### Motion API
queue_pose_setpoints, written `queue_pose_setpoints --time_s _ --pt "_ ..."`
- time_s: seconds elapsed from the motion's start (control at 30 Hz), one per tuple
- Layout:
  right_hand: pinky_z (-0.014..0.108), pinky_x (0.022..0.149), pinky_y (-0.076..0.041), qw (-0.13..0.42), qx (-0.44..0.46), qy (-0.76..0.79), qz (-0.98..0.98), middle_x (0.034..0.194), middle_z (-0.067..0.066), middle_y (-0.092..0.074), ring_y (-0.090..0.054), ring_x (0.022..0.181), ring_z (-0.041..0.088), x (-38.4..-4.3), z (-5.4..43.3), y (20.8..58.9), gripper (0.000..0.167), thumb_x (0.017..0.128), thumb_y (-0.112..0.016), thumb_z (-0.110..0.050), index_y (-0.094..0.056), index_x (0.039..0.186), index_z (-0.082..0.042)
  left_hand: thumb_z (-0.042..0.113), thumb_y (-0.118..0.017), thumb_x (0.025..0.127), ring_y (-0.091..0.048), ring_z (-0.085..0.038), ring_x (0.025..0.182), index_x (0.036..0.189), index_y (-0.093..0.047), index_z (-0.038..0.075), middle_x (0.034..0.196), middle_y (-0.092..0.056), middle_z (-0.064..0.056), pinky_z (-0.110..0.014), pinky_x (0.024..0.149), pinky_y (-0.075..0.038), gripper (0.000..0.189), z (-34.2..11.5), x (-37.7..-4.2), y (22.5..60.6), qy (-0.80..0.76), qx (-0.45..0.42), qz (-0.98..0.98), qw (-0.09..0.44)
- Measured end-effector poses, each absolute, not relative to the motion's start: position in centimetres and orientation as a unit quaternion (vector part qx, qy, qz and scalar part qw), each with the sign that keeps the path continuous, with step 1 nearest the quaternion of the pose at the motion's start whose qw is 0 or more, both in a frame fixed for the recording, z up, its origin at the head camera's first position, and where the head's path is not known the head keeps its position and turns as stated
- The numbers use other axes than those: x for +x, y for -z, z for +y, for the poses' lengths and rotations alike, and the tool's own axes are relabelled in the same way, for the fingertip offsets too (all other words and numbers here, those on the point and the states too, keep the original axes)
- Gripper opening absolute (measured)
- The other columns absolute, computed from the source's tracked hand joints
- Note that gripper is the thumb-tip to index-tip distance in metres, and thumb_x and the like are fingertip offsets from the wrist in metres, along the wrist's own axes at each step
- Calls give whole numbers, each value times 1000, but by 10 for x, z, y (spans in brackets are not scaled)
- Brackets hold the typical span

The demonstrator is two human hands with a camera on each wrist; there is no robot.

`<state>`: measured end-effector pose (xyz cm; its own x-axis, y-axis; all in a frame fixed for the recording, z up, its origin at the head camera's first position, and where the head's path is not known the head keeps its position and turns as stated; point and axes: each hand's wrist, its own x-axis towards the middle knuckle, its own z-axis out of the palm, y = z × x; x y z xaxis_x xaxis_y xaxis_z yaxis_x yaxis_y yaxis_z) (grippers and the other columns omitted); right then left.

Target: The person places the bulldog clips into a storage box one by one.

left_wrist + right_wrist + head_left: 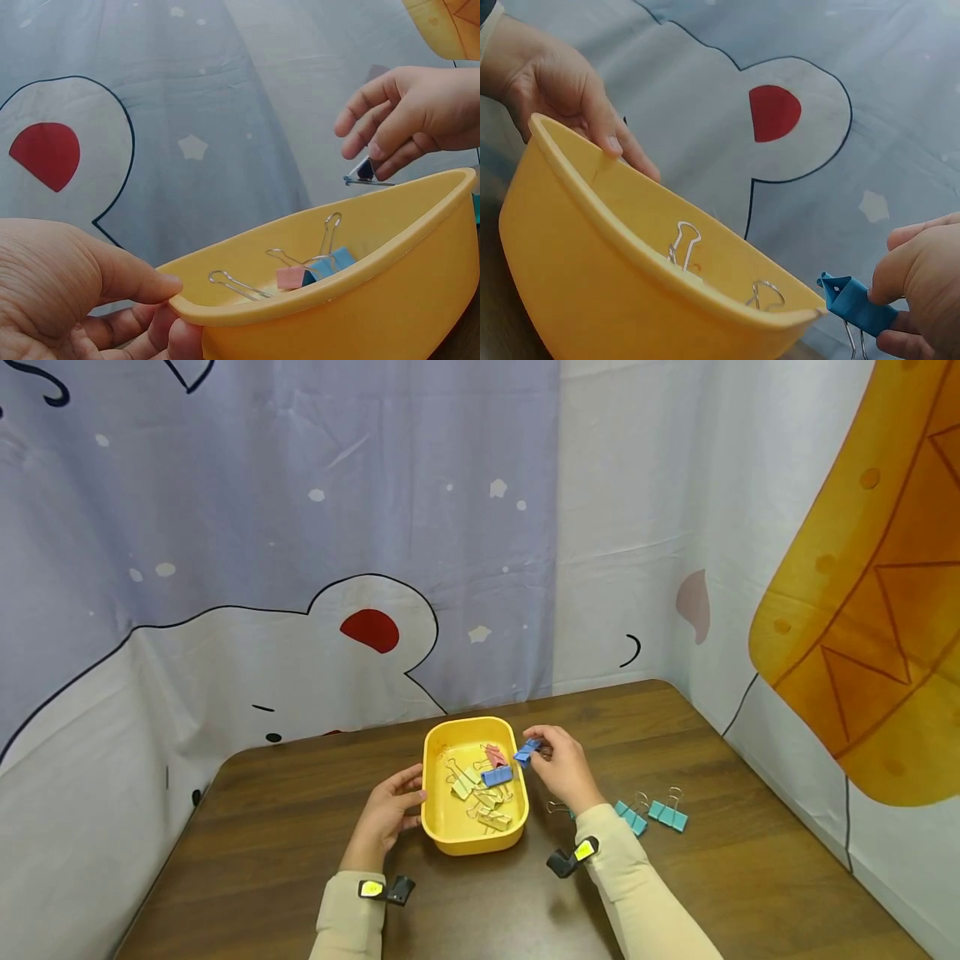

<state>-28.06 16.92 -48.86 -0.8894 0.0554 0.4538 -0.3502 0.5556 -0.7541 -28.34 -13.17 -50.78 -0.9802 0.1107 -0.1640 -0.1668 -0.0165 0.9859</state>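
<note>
My left hand (382, 818) grips the left side of a yellow plastic bin (438, 843), its thumb at the rim and its fingers against the outer wall. Beyond the bin's right rim, my right hand (562, 768) pinches a blue binder clip (859, 304) between thumb and fingers, the clip close by the rim. Inside the bin lie several pale yellow binder clips (493, 818), a pink binder clip (496, 756) and another blue binder clip (497, 777). Their wire handles stick up at different angles.
Teal binder clips (667, 815) lie on the dark wooden table (750, 852) to the right, one partly hidden behind my right wrist. A patterned curtain (480, 527) hangs along the table's back and right edges.
</note>
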Motion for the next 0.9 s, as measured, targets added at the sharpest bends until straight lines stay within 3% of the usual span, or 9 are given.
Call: queue_pose_setpoints --time_s 0.57,0.9 --pt "38 86 -57 187 123 -476 -851 117 5 -65 -65 102 24 -277 140 483 32 90 -69 4 -69 118 -11 -4 -61 96 -64 -29 97 148 -50 4 133 -51 -24 -27 58 -56 54 -131 -283 510 -714 -20 693 98" --pt "41 86 -57 207 143 -470 -846 112 6 -67 -67 99 25 -277 129 478 31 87 -71 7 -70 113 -9 -3 -61 97 -62 -29 100 147 -51 6 134 -52 -23 -27 59 -57 53 -131 -283 508 -711 -23 696 97"
